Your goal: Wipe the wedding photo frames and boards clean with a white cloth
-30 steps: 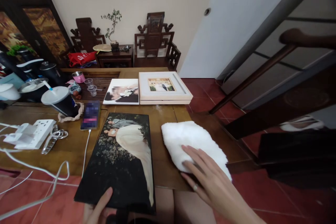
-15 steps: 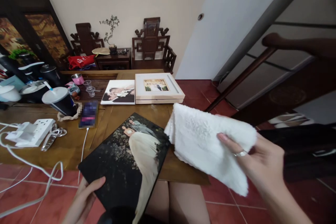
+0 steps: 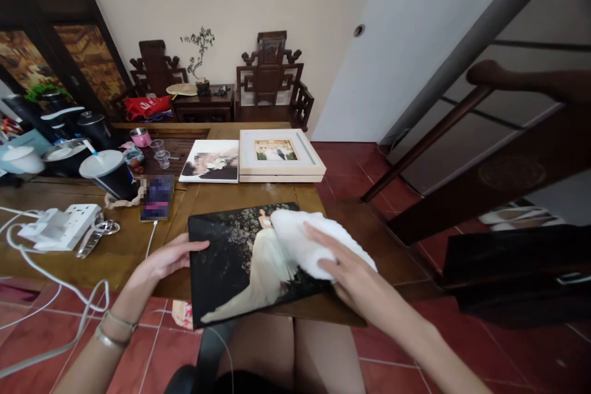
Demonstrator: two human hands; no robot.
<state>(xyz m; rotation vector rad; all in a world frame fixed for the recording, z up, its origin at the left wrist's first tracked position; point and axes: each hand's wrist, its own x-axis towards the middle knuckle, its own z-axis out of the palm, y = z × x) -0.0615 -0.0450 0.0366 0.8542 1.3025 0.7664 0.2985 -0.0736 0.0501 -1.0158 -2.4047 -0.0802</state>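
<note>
Head view: left hand [image 3: 167, 260] pinches the print [image 3: 252, 265] at nine o'clock; likely stiff, slick, best edge-held. Right hand [image 3: 347, 263] grips soft-looking cloth [image 3: 298, 235] at two o'clock.

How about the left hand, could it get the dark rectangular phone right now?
Probably yes: the phone lies just past the left hand with only its thin white cable between, though that hand would first have to release the black rectangular photo panel.
</note>
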